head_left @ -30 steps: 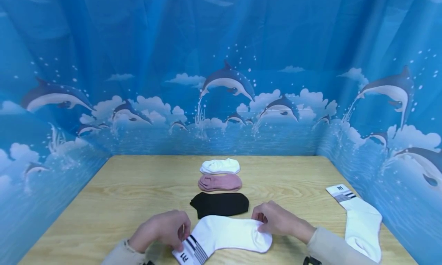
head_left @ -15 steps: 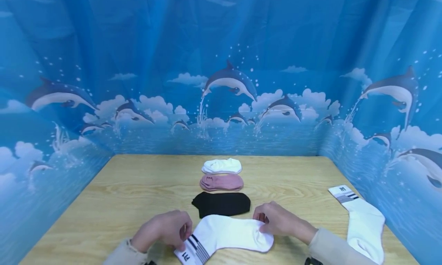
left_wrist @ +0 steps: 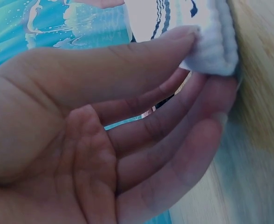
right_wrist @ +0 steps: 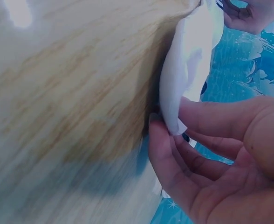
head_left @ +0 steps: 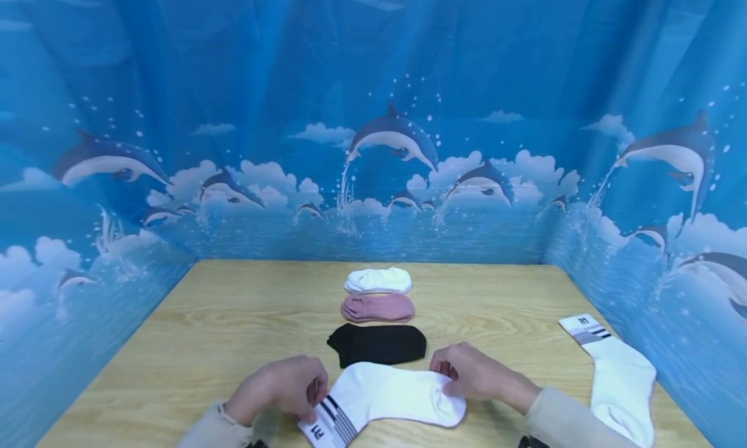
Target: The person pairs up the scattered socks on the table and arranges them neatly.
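A white crew sock (head_left: 391, 395) with dark stripes on its cuff lies crosswise near the front of the table. My left hand (head_left: 290, 384) pinches the cuff end between thumb and fingers; the left wrist view shows the thumb on top of the ribbed cuff (left_wrist: 216, 46). At the toe end, my right hand (head_left: 469, 372) pinches the sock's edge, and in the right wrist view thumb and fingers stand on either side of the white fabric (right_wrist: 174, 84). Just beyond it lies a black ankle sock (head_left: 382, 344).
Behind the black sock, a pink folded sock (head_left: 378, 308) and a white ankle sock (head_left: 378, 281) lie in a column. Another striped white crew sock (head_left: 620, 377) rests at the right side of the wooden table (head_left: 233, 318). A blue dolphin curtain (head_left: 303, 78) encloses the back and sides.
The whole head view has shifted slightly, so everything appears a little further right. Both hands keep their hold on the white crew sock, which stays in place beside the black one.
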`<state>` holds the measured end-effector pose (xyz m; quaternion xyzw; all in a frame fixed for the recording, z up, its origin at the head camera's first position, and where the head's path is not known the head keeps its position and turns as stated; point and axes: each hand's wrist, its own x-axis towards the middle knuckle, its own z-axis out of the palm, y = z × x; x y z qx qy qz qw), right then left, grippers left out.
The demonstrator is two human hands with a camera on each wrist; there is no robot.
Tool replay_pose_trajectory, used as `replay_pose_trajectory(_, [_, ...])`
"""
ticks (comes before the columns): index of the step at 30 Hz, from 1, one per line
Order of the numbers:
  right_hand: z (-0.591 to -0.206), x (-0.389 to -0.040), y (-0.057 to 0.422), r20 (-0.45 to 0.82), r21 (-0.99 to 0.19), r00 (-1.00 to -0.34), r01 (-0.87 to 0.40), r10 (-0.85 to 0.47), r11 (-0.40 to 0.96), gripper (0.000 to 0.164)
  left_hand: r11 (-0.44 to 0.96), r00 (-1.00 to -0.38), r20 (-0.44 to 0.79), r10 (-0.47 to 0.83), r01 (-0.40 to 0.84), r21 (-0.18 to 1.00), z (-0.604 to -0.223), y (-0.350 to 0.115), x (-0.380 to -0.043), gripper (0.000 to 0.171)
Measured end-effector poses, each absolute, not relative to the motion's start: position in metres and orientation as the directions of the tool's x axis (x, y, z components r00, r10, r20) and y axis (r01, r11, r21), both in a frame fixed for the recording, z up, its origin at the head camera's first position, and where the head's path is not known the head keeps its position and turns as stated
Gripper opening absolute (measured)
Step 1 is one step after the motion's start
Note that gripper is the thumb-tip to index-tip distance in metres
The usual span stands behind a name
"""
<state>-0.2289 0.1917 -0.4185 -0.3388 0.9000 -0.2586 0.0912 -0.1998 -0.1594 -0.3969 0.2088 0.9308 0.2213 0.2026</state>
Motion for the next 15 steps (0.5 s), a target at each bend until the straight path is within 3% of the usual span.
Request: replay_pose_trajectory(15, [-0.4192, -0.2298, 0.1920, 0.028, -0.517, -0.743, -0.583, -0.669, 0.627, 0.022, 0.825, -0.840, -0.277, 0.466, 0.300, 0.478, -0.3981, -0.1595, -0.1988, 0.031])
